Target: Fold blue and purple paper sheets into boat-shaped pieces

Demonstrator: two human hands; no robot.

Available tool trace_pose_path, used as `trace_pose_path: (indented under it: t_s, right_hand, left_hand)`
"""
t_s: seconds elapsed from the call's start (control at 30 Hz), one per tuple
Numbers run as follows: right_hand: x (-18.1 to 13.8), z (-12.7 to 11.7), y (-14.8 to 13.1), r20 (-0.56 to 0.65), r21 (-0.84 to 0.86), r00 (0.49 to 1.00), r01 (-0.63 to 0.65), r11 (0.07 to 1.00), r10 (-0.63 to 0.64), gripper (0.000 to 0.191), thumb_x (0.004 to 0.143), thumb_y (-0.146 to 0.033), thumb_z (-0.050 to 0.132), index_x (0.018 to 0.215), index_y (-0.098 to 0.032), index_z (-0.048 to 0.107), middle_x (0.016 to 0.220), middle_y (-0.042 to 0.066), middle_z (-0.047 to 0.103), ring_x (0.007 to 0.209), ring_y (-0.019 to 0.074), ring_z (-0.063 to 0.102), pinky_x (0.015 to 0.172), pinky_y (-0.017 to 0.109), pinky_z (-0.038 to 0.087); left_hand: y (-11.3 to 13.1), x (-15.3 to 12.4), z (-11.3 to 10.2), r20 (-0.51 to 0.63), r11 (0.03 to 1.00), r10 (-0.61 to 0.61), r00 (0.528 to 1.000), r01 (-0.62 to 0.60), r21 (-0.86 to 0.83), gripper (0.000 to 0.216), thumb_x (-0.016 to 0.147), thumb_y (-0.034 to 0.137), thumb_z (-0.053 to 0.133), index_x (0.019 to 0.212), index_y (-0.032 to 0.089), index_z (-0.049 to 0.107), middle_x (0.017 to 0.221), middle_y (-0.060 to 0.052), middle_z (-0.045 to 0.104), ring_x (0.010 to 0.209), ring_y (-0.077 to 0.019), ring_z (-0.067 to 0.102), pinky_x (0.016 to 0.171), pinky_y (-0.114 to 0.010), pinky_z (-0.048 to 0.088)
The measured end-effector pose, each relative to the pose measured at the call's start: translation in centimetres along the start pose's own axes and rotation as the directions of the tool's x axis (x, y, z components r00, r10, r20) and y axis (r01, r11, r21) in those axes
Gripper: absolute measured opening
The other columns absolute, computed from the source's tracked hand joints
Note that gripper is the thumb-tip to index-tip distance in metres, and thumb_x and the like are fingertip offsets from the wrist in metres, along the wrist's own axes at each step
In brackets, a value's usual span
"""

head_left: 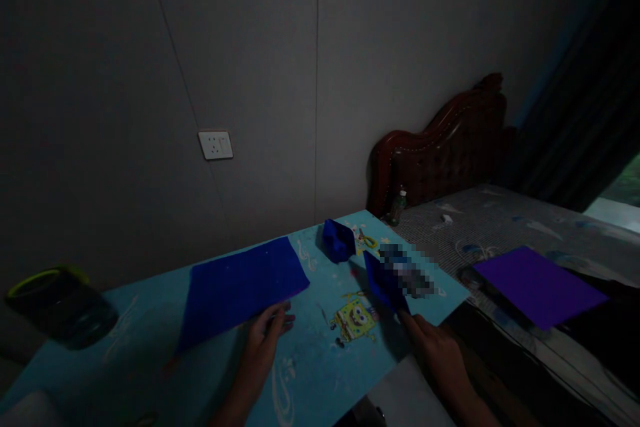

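Observation:
A large blue sheet of paper (245,287) lies flat on the light blue table. At its near right corner is my left hand (267,330), loosely curved with the thumb and fingers apart and nothing visible between them; whether it touches the sheet I cannot tell. My right hand (431,340) pinches the lower end of a blue folded paper piece (385,281), which is tilted above the table's right side. Farther back on the table sits another folded blue paper piece (339,241), apart from both hands.
A dark container with a yellow-green rim (55,307) stands at the table's left. Scissors (369,241) lie at the back right. Right of the table (320,353) is a bed with a purple sheet (540,285) and a bottle (398,208). The wall (260,187) borders the table's back.

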State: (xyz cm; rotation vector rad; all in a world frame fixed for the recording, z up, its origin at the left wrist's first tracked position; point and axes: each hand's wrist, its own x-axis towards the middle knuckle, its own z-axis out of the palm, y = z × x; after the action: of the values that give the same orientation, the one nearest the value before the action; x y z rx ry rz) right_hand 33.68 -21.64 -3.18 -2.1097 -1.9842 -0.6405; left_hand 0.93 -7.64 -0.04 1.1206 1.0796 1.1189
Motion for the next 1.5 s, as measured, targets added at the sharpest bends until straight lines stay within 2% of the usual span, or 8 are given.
trace_pose_path:
  t_s: [0.37,0.63,0.73,0.83,0.97,1.1,1.23,1.5]
  right_hand:
    - [1.8,0.5,0.5,0.146,-0.076,0.977,-0.147,0.986,0.157,0.055,0.08,0.0,0.053,0.129,-0.024,0.059,0.092,0.007,0.071,0.065,0.0176,0.07,0.053,0.023,0.047]
    - [0.1,-0.9,-0.5,0.152,-0.032,0.981,-0.113,0.993,0.117,0.064,0.082,-0.001,0.049,0.142,-0.024,0.047,0.086,0.005,0.073,0.061,0.0175,0.07,0.051,0.023,0.047]
    - [-0.2,-1.7,-2.7,0.109,0.081,0.994,-0.028,0.996,0.019,0.056,0.085,-0.004,0.048,0.138,-0.022,0.052,0.083,0.005,0.074,0.062,0.0179,0.07,0.055,0.024,0.048]
    - [1.8,-2.8,-6.9,0.142,0.262,0.982,0.088,0.961,-0.128,0.047,0.084,-0.006,0.052,0.128,-0.023,0.06,0.081,0.004,0.074,0.067,0.0187,0.071,0.061,0.024,0.048]
    - [9.1,-3.2,-12.7,0.194,0.446,0.955,0.118,0.887,-0.225,0.025,0.092,-0.018,0.052,0.11,-0.025,0.068,0.089,0.005,0.075,0.082,0.0191,0.071,0.072,0.024,0.047]
    - [17.0,-1.6,-16.4,0.214,0.435,0.961,0.067,0.898,-0.175,0.023,0.097,-0.027,0.048,0.108,-0.023,0.068,0.098,0.008,0.073,0.091,0.0207,0.067,0.077,0.026,0.045]
    - [20.5,0.7,-18.0,0.196,0.409,0.972,0.036,0.912,-0.127,0.031,0.099,-0.035,0.046,0.104,-0.015,0.068,0.098,0.014,0.07,0.095,0.0248,0.065,0.079,0.03,0.044]
    - [18.8,4.0,-17.0,0.169,0.465,0.982,-0.002,0.885,-0.087,0.032,0.097,-0.041,0.049,0.099,-0.016,0.069,0.094,0.012,0.066,0.09,0.0236,0.063,0.083,0.03,0.045]
  left_hand:
    - [0.8,0.7,-1.4,0.036,0.989,0.012,0.999,-0.017,0.147,0.053,0.068,0.064,0.068,0.089,0.015,0.071,0.085,-0.01,0.077,0.086,-0.0298,0.073,0.084,-0.041,0.057]
    - [2.3,3.5,-6.4,-0.011,0.915,0.122,0.992,-0.109,0.389,0.048,0.075,0.06,0.059,0.094,0.018,0.069,0.089,-0.011,0.077,0.088,-0.0308,0.072,0.08,-0.042,0.057]
    - [1.8,4.9,-9.4,-0.056,0.738,0.279,0.959,-0.176,0.652,0.044,0.077,0.054,0.052,0.098,0.018,0.068,0.102,-0.013,0.074,0.095,-0.0313,0.07,0.087,-0.045,0.055]
    - [0.3,6.0,-12.2,-0.012,0.44,0.452,0.892,-0.211,0.873,0.041,0.081,0.045,0.042,0.097,0.016,0.067,0.105,-0.016,0.071,0.098,-0.0328,0.067,0.094,-0.049,0.05]
    - [-1.7,6.1,-13.9,0.085,0.074,0.52,0.85,-0.143,0.987,0.044,0.087,0.039,0.035,0.104,0.013,0.066,0.108,-0.019,0.068,0.106,-0.0342,0.061,0.099,-0.048,0.045]
    - [-2.4,5.4,-14.1,0.018,-0.099,0.549,0.835,0.043,0.994,0.053,0.093,0.038,0.03,0.117,0.003,0.062,0.122,-0.024,0.06,0.117,-0.0361,0.054,0.102,-0.046,0.041]
    - [-2.9,5.3,-14.6,-0.077,-0.058,0.509,0.857,0.124,0.991,0.051,0.094,0.037,0.034,0.121,0.002,0.06,0.125,-0.026,0.06,0.117,-0.0363,0.056,0.101,-0.047,0.042]
    - [-2.2,5.0,-14.1,-0.119,0.18,0.48,0.869,0.036,0.983,0.047,0.092,0.034,0.038,0.117,0.003,0.062,0.12,-0.026,0.064,0.112,-0.0355,0.059,0.1,-0.047,0.043]
